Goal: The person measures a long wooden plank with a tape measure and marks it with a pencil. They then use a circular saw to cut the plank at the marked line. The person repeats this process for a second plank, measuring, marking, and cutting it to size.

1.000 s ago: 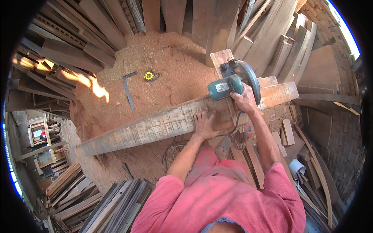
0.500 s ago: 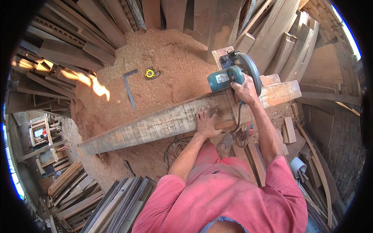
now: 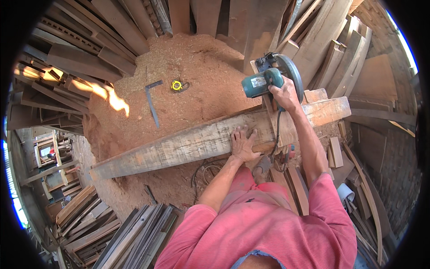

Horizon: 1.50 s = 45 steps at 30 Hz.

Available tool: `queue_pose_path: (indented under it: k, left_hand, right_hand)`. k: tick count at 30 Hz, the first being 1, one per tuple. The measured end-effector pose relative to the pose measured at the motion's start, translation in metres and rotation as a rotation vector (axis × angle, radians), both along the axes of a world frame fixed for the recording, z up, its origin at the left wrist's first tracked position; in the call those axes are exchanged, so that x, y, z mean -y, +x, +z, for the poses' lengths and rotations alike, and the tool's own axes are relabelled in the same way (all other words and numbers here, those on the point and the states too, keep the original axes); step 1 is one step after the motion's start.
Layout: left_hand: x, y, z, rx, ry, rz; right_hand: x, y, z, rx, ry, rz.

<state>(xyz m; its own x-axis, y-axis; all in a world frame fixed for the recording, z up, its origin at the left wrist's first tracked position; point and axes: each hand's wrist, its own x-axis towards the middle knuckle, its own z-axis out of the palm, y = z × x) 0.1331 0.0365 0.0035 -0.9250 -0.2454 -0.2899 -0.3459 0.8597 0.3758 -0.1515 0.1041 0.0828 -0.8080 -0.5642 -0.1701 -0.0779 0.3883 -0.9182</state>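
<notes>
1. Holding a teal circular saw (image 3: 257,86) by its handle, my right-hand grip (image 3: 285,94) is narrowing firmly around it, fingers wrapped.
2. The saw is sitting over the far edge of a long, weathered timber (image 3: 183,148), toward its right end, with the round grey guard (image 3: 290,74) facing right. From this head view I am not managing to tell whether the blade is touching wood.
3. My left-hand grip (image 3: 243,145) is resting wide and empty on the timber, fingers spread across its upper face, to the left of the saw and nearer the body.
4. The timber is running at a slant from the lower left up to the right, its near side lying just ahead of the pink-clad legs.
5. A dark cord (image 3: 277,130) is trailing from the saw over the timber's near edge.
6. Beyond the timber, a metal square (image 3: 152,106) and a yellow tape measure (image 3: 177,85) are lying near each other on a sawdust mound (image 3: 206,62).
7. Planks (image 3: 180,18) are standing behind the mound, more boards (image 3: 134,237) are lying stacked at lower left, and a white bucket (image 3: 345,192) is sitting at right.
</notes>
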Motion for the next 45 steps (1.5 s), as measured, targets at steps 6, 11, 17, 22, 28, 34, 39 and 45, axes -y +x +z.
queue_pose_path:
  k: [6, 11, 17, 22, 28, 34, 39, 45]
  left_hand:
    - [0.002, -0.001, 0.002, 0.064, 0.020, -0.012]
    - [0.003, 0.000, -0.001, 0.042, 0.027, -0.014]
    - [0.003, -0.001, 0.001, 0.063, 0.020, -0.019]
    - [0.003, 0.000, 0.002, 0.055, 0.014, -0.013]
    - [0.002, -0.006, 0.008, 0.139, 0.003, -0.015]
    - [0.001, -0.009, 0.013, 0.189, -0.053, -0.043]
    - [0.001, -0.007, 0.011, 0.130, -0.104, -0.089]
    - [0.008, 0.003, -0.010, 0.084, -0.184, -0.200]
  right_hand:
    - [0.007, -0.005, -0.004, 0.043, -0.012, -0.012]
    - [0.006, -0.009, -0.011, -0.042, -0.016, -0.002]
    - [0.009, -0.012, -0.003, -0.078, 0.045, 0.011]
    - [0.011, -0.014, 0.012, -0.121, 0.061, 0.014]
    - [-0.010, -0.010, 0.051, -0.176, 0.098, -0.026]
    - [-0.083, 0.027, 0.106, -0.102, 0.032, -0.122]
    - [-0.157, 0.089, 0.135, -0.005, 0.004, -0.299]
    - [-0.218, 0.170, 0.135, 0.021, 0.019, -0.538]
